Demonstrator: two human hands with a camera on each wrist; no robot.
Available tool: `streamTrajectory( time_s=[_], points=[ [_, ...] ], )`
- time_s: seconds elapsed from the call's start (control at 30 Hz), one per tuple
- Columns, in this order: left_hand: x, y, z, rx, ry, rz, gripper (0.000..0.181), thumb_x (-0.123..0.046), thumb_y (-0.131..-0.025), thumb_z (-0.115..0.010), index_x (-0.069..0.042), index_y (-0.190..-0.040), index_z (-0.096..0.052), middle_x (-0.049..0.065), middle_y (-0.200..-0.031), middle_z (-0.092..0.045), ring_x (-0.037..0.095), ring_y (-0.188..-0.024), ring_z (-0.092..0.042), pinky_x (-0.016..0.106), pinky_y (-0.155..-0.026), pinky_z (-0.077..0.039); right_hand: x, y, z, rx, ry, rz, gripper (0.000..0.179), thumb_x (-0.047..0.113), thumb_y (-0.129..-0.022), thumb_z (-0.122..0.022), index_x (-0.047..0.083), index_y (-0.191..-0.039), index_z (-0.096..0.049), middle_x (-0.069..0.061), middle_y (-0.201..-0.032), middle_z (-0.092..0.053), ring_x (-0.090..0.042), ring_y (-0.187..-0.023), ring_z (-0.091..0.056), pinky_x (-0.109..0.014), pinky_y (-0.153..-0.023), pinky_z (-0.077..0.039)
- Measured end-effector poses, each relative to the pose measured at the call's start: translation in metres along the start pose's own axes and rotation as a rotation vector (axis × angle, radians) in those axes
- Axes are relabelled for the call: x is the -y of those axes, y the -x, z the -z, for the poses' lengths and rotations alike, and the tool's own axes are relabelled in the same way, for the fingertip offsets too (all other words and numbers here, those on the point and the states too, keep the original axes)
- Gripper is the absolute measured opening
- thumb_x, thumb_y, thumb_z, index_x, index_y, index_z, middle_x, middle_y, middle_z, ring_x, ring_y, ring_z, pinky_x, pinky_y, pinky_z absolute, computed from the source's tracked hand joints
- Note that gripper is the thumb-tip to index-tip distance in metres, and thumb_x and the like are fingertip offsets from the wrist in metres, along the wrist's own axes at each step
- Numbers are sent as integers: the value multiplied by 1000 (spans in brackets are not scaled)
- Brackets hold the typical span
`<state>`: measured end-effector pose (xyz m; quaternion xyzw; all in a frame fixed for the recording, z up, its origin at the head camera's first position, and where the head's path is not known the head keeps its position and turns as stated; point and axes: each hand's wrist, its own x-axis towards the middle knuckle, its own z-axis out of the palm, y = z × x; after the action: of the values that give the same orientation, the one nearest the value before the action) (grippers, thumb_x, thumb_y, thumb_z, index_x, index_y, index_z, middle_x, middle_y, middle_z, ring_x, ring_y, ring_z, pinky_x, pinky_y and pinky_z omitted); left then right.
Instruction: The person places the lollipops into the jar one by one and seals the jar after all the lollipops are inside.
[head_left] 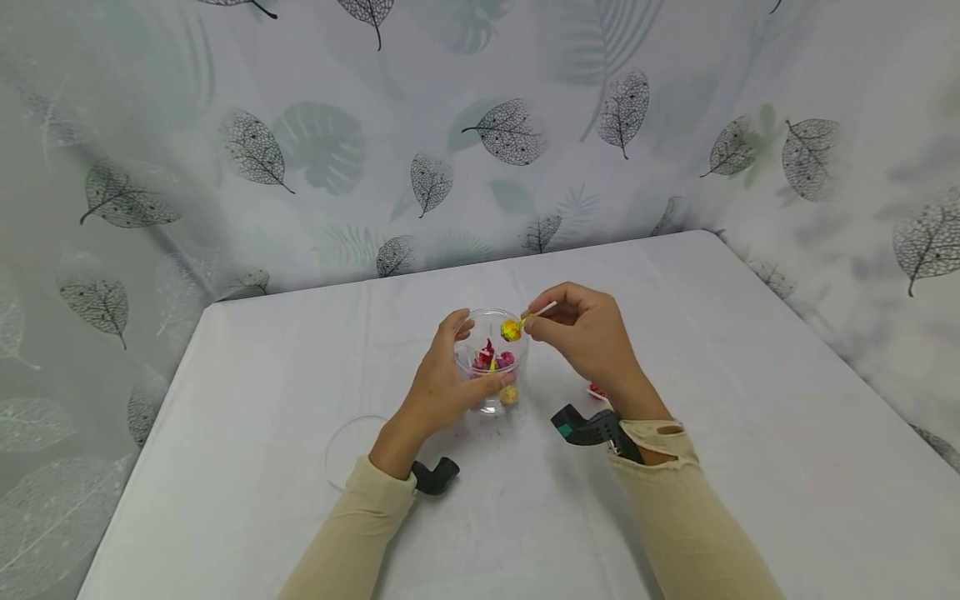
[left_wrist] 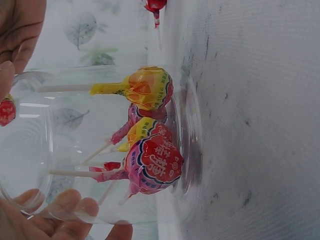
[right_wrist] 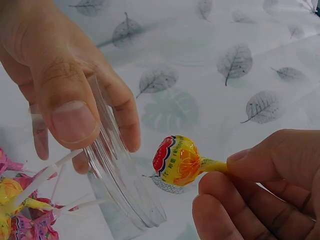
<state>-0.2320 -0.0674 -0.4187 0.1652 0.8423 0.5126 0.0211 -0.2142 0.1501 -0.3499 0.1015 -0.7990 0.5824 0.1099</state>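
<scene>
A clear plastic jar stands on the white table, its mouth uncovered. My left hand grips it around the upper side, thumb in front and fingers behind. Inside lie several wrapped lollipops, among them a pink one and a yellow one, with sticks pointing toward the mouth. My right hand pinches a yellow lollipop by its stick close below the wrapped head. That lollipop's head overlaps the right side of the jar's rim in the head view and shows just beside the rim in the right wrist view.
A red-wrapped lollipop lies on the table, partly hidden behind my right wrist. To the left, a clear round lid rests flat beside my left forearm. Leaf-patterned fabric hangs behind the table's far edge.
</scene>
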Motion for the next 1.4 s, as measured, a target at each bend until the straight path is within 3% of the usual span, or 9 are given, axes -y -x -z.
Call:
streamTrajectory(
  time_s=[0.63, 0.9, 1.4],
  points=[
    [2, 1, 0, 1, 3, -22, 107, -47, -80, -88, -16, -162, -25, 9, -157, -47, 21, -145, -44, 60, -116, -37, -1, 3, -10, 64, 101, 17, 10, 2, -91, -74, 8, -98, -75, -6, -96, -78, -20, -85, -76, -36, -74, -60],
    [2, 1, 1, 3, -2, -17, 106, -47, -81, -88, -19, -162, -25, 9, -158, -47, 21, -146, -44, 59, -118, -36, -2, 2, -14, 67, 185, 53, 10, 1, -90, -75, 8, -97, -76, -6, -95, -78, -21, -83, -76, -38, -74, -61],
    [1, 1, 1, 5, 6, -13, 105, -45, -81, -87, -18, -162, -26, 12, -158, -46, 23, -145, -44, 60, -117, -36, 1, 5, -16, 101, 220, 58, 8, 3, -91, -75, 8, -97, -76, -6, -96, -78, -21, -86, -75, -41, -77, -61]
  ],
)
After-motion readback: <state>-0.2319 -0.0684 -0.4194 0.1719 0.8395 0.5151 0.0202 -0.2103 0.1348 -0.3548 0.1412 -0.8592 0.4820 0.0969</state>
